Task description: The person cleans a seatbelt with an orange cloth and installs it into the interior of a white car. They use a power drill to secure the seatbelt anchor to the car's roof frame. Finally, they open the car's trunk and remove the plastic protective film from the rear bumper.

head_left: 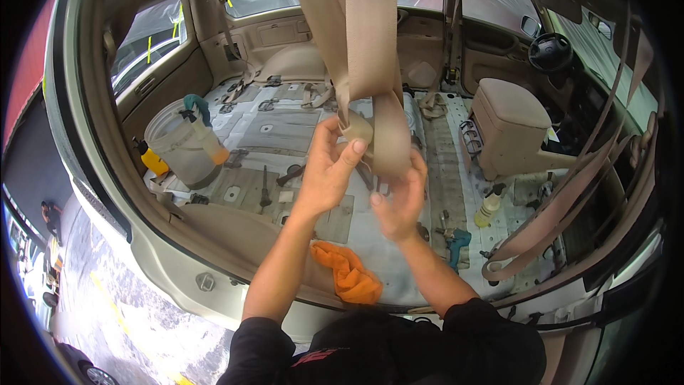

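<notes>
A wide beige seat belt (371, 36) hangs from above in front of me, folded into a loop at its lower end. My left hand (329, 171) pinches the belt's left strand, its thumb pressed over a beige piece at the fold. At the bottom of the loop, my right hand (400, 203) has its fingers curled around the strap's right edge, partly hidden behind it. The right thumb stays lower, a little apart from the webbing. Below my hands lies an orange cloth (349, 272) on the door sill.
Inside the stripped van floor (263, 144) stand a translucent bucket (178, 144) with a spray bottle (205, 135) hung on it, and a yellow bottle (152, 158). Rightward are a beige console (507, 125), another spray bottle (489, 207), a teal power drill (456, 244) and more hanging belts (563, 207).
</notes>
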The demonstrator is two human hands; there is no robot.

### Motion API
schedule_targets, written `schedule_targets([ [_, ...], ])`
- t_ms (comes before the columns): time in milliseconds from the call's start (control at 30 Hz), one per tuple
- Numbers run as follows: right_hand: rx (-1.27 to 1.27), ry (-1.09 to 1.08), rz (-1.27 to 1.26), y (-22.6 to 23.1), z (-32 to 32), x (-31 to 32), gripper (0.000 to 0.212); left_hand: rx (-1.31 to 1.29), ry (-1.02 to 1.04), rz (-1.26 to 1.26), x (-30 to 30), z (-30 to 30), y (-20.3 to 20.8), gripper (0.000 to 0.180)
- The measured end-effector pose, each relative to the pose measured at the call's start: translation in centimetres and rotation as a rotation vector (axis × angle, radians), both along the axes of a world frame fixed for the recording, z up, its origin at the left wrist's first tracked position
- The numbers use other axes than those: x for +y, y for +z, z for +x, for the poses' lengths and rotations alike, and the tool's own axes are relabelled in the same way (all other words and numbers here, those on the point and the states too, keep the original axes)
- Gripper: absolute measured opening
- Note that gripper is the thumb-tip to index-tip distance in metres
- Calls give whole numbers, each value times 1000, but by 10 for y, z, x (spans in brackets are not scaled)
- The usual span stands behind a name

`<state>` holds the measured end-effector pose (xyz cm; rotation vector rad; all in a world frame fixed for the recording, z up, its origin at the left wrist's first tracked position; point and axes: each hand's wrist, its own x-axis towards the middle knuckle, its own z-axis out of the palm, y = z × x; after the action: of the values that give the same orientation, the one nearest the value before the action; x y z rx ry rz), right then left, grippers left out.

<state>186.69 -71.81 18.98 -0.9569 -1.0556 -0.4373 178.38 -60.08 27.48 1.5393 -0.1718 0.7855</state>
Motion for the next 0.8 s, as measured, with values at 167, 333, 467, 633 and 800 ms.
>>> schedule_targets([
  [167,301,361,174,-3,-6,10,62,27,-35,27,4,1,3,65],
  [333,380,488,126,-6,-9,4,68,-4,-35,36,-2,2,1,63],
  [467,482,731,146,7,-13,-5,78,25,-22,62,-2,1,0,64],
  [633,397,626,-24,9,-10,-4,81,6,86,89,5,2,-7,62],
  [800,511,596,-64,-4,-3,-4,80,-21,152,61,9,-6,-4,62],
])
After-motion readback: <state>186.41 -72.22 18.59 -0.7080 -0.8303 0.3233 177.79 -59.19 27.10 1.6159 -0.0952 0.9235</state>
